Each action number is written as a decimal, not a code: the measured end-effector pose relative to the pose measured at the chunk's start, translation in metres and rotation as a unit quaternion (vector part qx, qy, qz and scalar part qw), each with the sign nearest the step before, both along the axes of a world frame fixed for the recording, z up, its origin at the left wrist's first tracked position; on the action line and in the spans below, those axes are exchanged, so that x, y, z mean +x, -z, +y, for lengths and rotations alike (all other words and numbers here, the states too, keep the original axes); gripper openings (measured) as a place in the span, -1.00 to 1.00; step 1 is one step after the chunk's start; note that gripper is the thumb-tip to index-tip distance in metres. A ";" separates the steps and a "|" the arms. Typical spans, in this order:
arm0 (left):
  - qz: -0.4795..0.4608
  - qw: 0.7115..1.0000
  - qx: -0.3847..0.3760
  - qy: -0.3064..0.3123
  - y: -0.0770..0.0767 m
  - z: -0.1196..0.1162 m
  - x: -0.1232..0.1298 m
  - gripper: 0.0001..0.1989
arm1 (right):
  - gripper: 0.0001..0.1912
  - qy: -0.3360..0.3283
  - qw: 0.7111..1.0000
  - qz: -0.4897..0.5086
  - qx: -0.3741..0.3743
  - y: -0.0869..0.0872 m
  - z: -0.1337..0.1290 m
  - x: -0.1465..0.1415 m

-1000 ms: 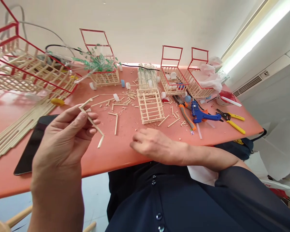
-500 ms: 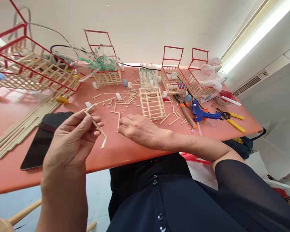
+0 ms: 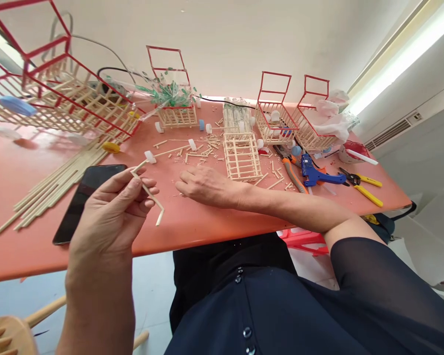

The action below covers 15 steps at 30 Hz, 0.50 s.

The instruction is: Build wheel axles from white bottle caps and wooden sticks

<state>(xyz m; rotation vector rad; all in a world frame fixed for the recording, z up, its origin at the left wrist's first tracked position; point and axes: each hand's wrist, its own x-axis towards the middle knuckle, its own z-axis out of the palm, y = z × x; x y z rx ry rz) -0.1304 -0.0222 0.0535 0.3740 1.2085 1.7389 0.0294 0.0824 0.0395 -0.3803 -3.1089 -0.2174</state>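
My left hand (image 3: 122, 202) is raised over the table's front part, pinching a thin wooden stick (image 3: 153, 198) bent in a zigzag between thumb and fingers. My right hand (image 3: 203, 185) rests low over the tabletop, back up and fingers curled down. What lies under its fingers is hidden. Right of it is a small ladder-like frame of wooden sticks (image 3: 243, 157). Beyond my left hand, a white bottle cap (image 3: 150, 157) sits by a thin stick.
Stick carts with red rims (image 3: 277, 123) stand along the back. Long sticks (image 3: 55, 190) and a black phone (image 3: 83, 202) lie left. On the right are a blue glue gun (image 3: 313, 172), orange-handled pliers (image 3: 294, 172) and yellow-handled pliers (image 3: 368, 190). Cut stick bits litter the middle.
The view has swung slightly left. My right hand has shifted left over the table, and the bent stick seen at its fingertips is now out of sight. My left hand keeps its zigzag stick.
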 end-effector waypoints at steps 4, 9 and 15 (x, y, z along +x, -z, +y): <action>0.005 1.000 0.014 -0.001 -0.001 0.002 -0.004 -0.74 | -0.66 0.079 0.995 -0.034 -0.047 -0.013 -0.005 -0.008; 0.018 0.999 0.034 -0.001 0.000 0.003 -0.010 -0.77 | -0.62 0.116 0.984 -0.065 -0.118 -0.036 -0.008 -0.006; 0.026 0.999 0.041 0.003 0.004 0.002 -0.014 -0.81 | -0.64 0.029 0.995 -0.043 -0.081 -0.031 -0.008 0.015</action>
